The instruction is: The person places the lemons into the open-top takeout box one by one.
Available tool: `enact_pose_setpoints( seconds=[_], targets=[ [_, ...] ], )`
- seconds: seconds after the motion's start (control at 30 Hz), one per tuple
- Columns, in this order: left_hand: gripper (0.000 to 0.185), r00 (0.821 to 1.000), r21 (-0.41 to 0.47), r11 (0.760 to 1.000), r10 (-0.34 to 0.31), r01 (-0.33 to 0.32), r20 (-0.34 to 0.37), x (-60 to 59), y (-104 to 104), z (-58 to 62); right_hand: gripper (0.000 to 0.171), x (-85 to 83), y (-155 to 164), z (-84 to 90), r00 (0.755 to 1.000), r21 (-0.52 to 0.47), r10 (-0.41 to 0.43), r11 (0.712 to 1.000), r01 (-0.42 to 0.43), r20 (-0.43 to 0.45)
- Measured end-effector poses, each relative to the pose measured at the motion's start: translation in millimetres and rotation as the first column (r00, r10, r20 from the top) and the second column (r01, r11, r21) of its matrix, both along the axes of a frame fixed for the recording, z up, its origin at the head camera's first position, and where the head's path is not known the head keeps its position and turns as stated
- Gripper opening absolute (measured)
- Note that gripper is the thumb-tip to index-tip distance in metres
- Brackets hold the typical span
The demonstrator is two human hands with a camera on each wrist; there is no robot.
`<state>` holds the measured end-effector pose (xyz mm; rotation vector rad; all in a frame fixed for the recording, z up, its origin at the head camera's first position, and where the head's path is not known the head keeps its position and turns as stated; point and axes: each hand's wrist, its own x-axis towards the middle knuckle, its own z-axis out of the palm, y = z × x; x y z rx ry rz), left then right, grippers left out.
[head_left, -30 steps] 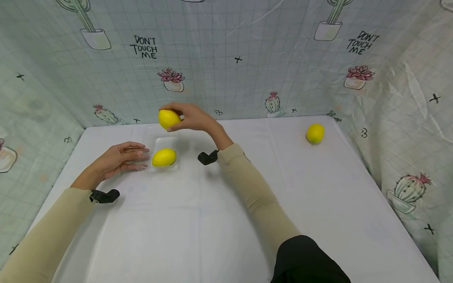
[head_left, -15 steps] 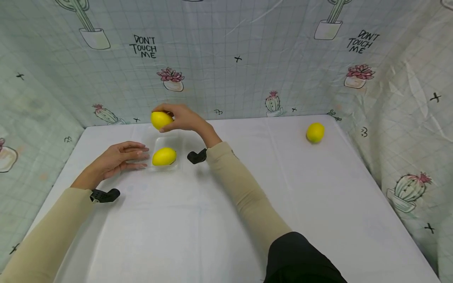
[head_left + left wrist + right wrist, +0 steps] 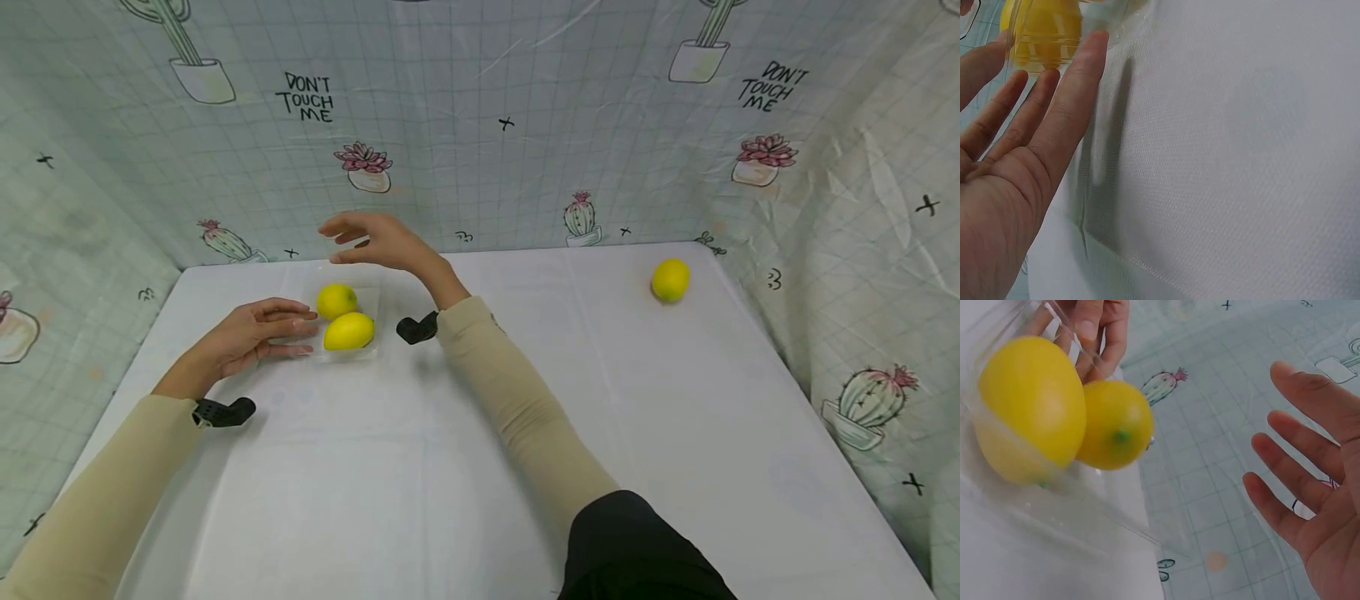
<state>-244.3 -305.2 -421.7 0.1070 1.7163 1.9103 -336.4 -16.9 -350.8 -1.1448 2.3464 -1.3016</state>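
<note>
Two smooth yellow lemons [image 3: 341, 317] sit in the clear plastic tray [image 3: 372, 321]; left hand [image 3: 251, 337] flat against it, right hand [image 3: 378, 242] spread, empty; likely firm, roll-prone, best cupped around middle.

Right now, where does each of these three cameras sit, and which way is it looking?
Head: worn on the head, looking down at the table, both sleeved arms, left hand, right hand.
Left wrist: under the left hand, facing its fingertips at the clear tray.
Right wrist: facing the open right hand.
All three share the lemons in the tray.
</note>
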Motion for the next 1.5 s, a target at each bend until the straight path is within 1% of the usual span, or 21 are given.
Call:
enact_pose_setpoints(
  seconds=[0.1,0.17,0.3,0.43,0.53,0.67,0.77,0.87,1.03,1.13,1.2,1.3,1.4,1.5],
  targets=[
    [0.033,1.0,0.006,1.0,-0.003,0.003,0.003,-1.0,1,0.0,0.047,0.5,8,1.0,1.0,0.005,0.007,1.0,-0.007,-0.018],
    [0.037,1.0,0.004,1.0,-0.007,0.007,0.001,-1.5,2,-0.5,0.044,0.5,16,0.6,0.999,0.027,0.018,0.999,-0.017,-0.035],
    [0.045,1.0,-0.027,1.0,-0.009,0.009,-0.006,-2.5,4,-1.1,0.037,1.8,40,-0.2,0.993,0.127,0.05,0.991,-0.036,-0.106],
    [0.051,1.0,-0.057,0.998,-0.013,0.012,-0.013,-2.2,4,-0.9,0.034,6.4,72,-1.0,0.981,0.236,0.083,0.971,-0.04,-0.176],
    [0.055,1.0,-0.056,0.998,-0.016,0.015,-0.012,-1.3,3,-0.9,0.033,11.6,98,-4.4,0.972,0.329,0.096,0.944,-0.022,-0.212],
    [0.054,1.0,-0.048,0.999,-0.012,0.011,-0.016,-0.6,2,-1.6,0.035,20.8,137,-12.0,0.964,0.453,0.139,0.891,-0.023,-0.225],
    [0.051,1.0,-0.042,0.999,-0.012,0.012,-0.017,-0.7,1,-2.2,0.036,27.8,168,-20.7,0.959,0.512,0.165,0.859,-0.025,-0.23],
    [0.051,1.0,-0.038,0.999,-0.017,0.016,-0.016,-1.5,0,-3.2,0.036,35.5,200,-27.3,0.953,0.549,0.163,0.836,0.005,-0.257],
    [0.047,0.999,-0.039,0.999,-0.019,0.018,-0.027,-2.3,0,-3.7,0.036,49.8,254,-26.5,0.953,0.583,0.081,0.805,0.11,-0.292],
    [0.041,0.999,-0.05,0.999,-0.013,0.011,-0.038,-1.8,0,-2.9,0.036,55.7,287,-23.7,0.952,0.591,-0.002,0.784,0.191,-0.305],
    [0.038,0.999,-0.049,0.999,-0.015,0.013,-0.041,-1.8,0,-2.2,0.036,58.2,309,-21.6,0.947,0.592,-0.057,0.768,0.244,-0.316],
    [0.037,0.999,-0.024,0.999,-0.029,0.029,-0.041,-2.1,0,-1.6,0.038,60.5,341,-18.1,0.93,0.605,-0.14,0.725,0.33,-0.339],
    [0.038,0.999,0.0,0.999,-0.041,0.041,-0.026,-2.3,-1,-2.0,0.038,61.3,370,-15.4,0.909,0.62,-0.205,0.675,0.4,-0.363],
    [0.039,0.999,-0.001,0.999,-0.033,0.033,-0.016,-2.3,-1,-3.8,0.038,61.6,394,-13.8,0.884,0.624,-0.265,0.632,0.46,-0.385]
  ],
)
